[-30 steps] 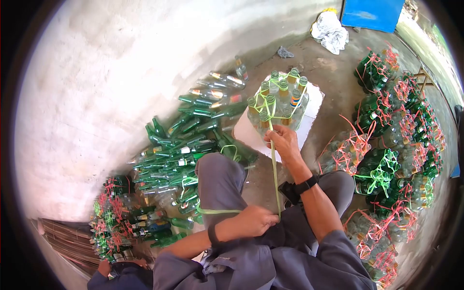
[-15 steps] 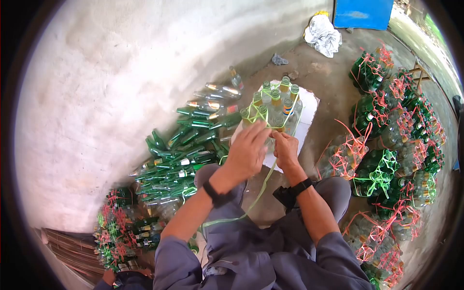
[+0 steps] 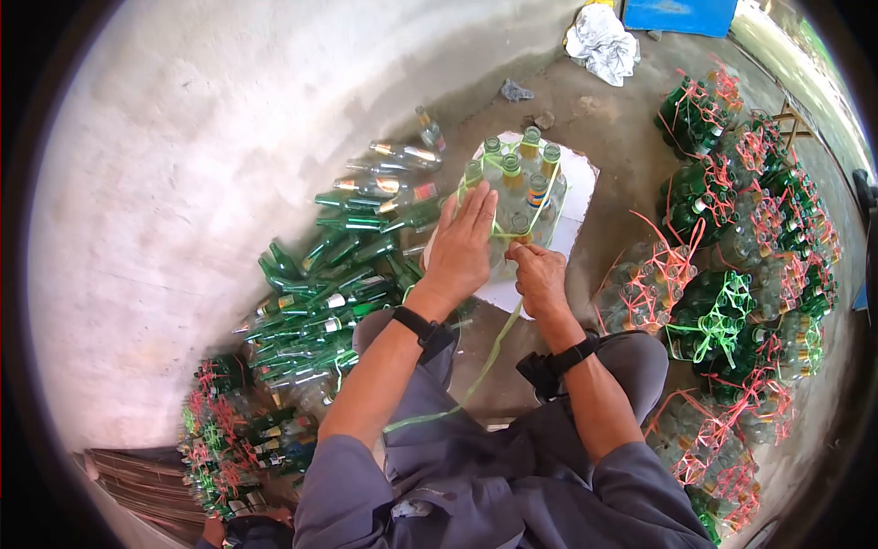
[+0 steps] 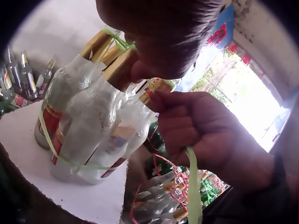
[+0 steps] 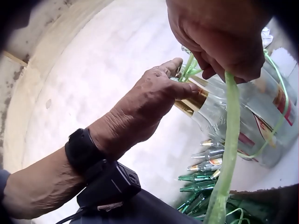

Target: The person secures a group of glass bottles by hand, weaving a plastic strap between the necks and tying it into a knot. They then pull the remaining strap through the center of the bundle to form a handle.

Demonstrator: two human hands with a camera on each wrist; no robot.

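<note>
A cluster of clear glass bottles (image 4: 91, 123) with gold-foiled necks stands upright on a white board (image 3: 583, 188). Green plastic strapping runs around the necks, and another loop circles the bottles lower down. Fingers outstretched, my left hand (image 3: 462, 252) rests against the necks on the cluster's left side; the right wrist view shows its thumb along a gold neck. At the near edge, my right hand (image 3: 541, 279) pinches the green strap (image 5: 229, 140) between thumb and curled fingers, close to a bottle neck. The strap's long tail hangs from that hand toward my lap.
Loose green and clear bottles (image 3: 320, 306) lie heaped along the wall at left. Bundles of bottles tied with red and green strapping (image 3: 713, 329) crowd the right side. A white crumpled sack (image 3: 602, 46) and a blue panel (image 3: 681, 14) are at the back.
My left hand has let go of the strap's tail near my lap and moved up to the bottle necks, its fingers now straight. The right hand stays at the cluster's near edge; the tail has slackened.
</note>
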